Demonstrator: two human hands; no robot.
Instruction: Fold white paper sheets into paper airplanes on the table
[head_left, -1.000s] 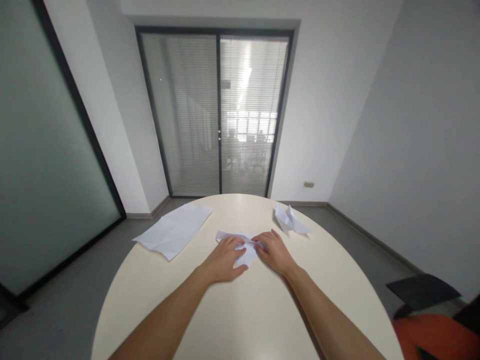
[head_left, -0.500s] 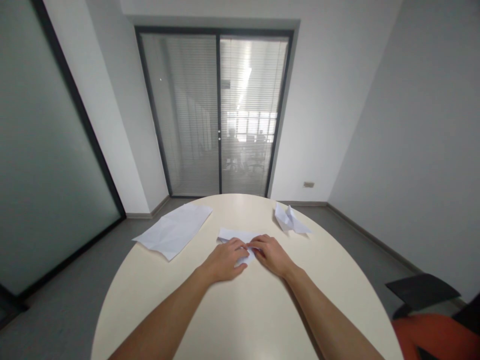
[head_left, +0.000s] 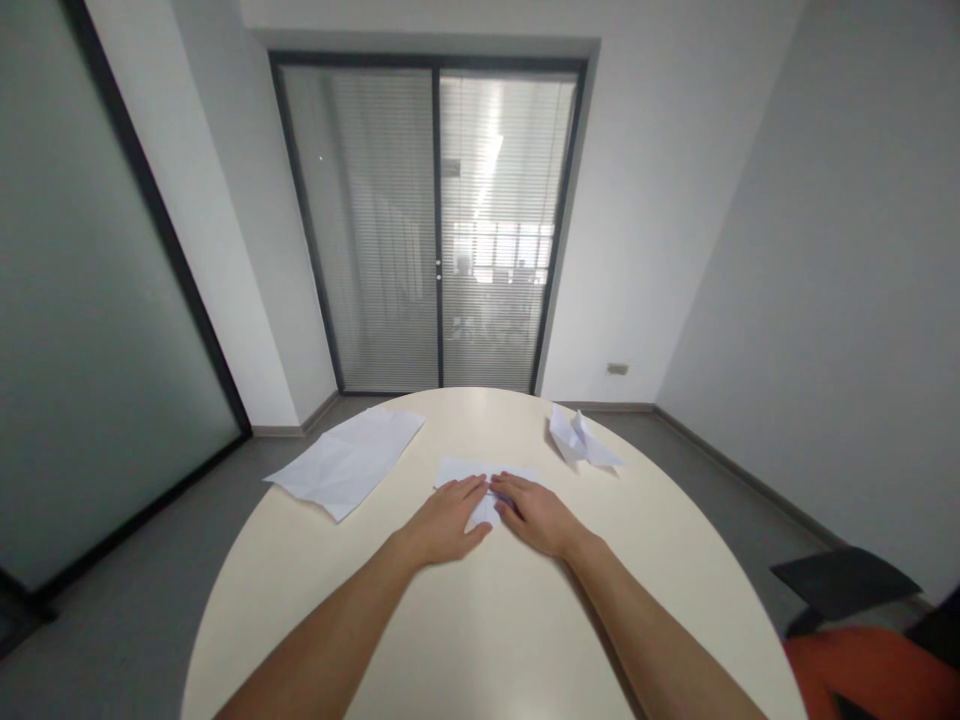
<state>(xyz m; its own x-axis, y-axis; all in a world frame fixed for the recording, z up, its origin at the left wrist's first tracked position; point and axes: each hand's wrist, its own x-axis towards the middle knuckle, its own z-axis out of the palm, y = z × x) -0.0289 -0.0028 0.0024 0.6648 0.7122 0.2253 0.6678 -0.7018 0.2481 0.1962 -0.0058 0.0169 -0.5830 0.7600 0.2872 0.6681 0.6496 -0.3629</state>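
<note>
From my head camera, I look down on a round, cream-coloured bench (head_left: 487, 630) with a smooth, slightly glossy top. Beyond it stands a dark-framed glass partition (head_left: 360, 240) with fine horizontal blinds, brighter in its right half, where shapes show too faintly to name. White walls (head_left: 675, 170) rise around a grey floor (head_left: 142, 560); a small wall plate (head_left: 617, 369) sits low on the far one. A frosted panel (head_left: 90, 290) fills the left side, and an office chair (head_left: 870, 670) with an orange seat and black armrest stands at lower right.

The folded paper (head_left: 463, 467) lies on the bench in front of me, its far strip showing past my fingertips. My left grip (head_left: 450, 515) is spread flat on its left part, thumb wide. My right grip (head_left: 536, 515) presses on its right part, thumb slightly apart from the fingers; the two sets of fingertips nearly meet. A creased paper sheet (head_left: 349, 460) lies farther left, and a folded paper piece (head_left: 581, 440) with raised points rests near the far right edge.
</note>
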